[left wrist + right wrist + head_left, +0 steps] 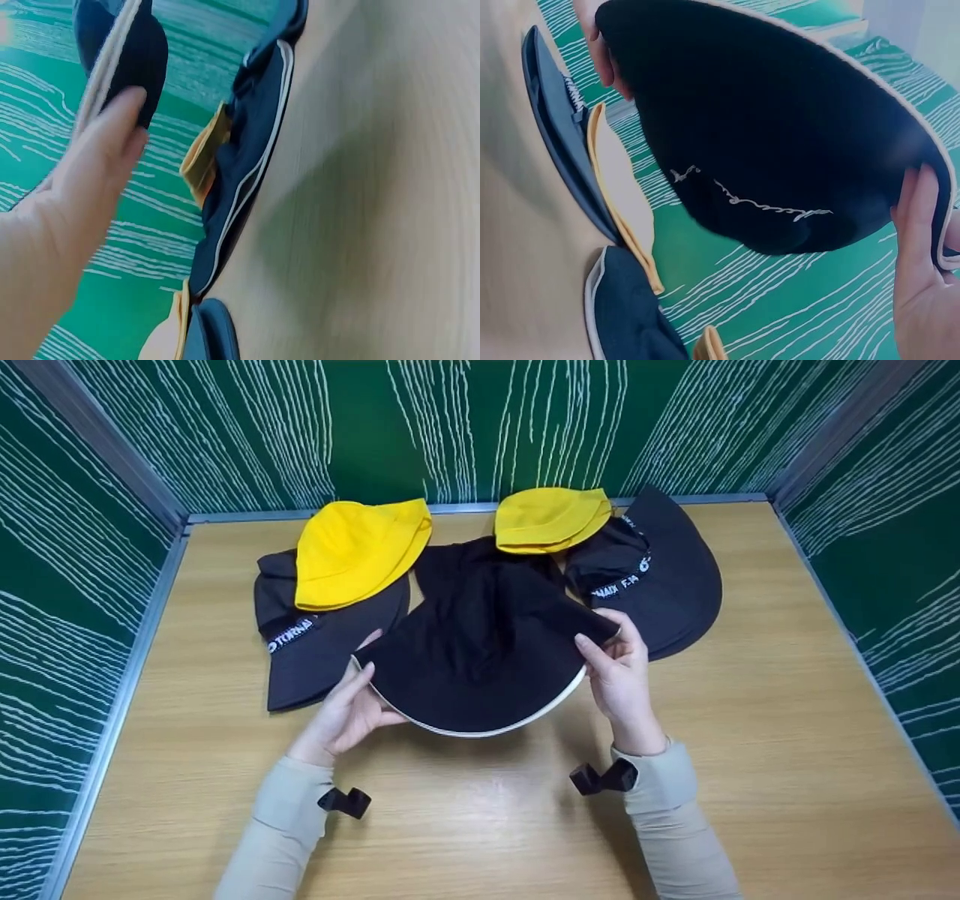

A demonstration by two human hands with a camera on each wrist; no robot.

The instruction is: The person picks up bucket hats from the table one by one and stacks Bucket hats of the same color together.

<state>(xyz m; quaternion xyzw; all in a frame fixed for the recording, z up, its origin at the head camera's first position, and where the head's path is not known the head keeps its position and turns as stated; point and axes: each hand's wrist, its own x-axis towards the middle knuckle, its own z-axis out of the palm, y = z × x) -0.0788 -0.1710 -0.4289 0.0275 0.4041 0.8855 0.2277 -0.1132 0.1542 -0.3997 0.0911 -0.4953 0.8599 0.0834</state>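
Observation:
A black bucket hat [480, 690] with white trim along its brim is held up over the middle of the table. On its left side, my left hand [346, 712] pinches the brim, thumb on top. The right hand [621, 679] grips the brim's opposite side between thumb and fingers. The right wrist view shows the dark underside of the held hat [765, 112] and a wavy light line on it. Directly behind lies another black hat [442, 566], partly covered by the held one; its white edge shows in the left wrist view.
At left, a yellow hat [356, 555] rests on a dark cap [337, 660] with a lettered band. A second yellow hat [551, 517] lies at the back, beside another dark lettered cap [679, 577]. Green white-streaked walls [367, 427] border the wooden table [465, 825].

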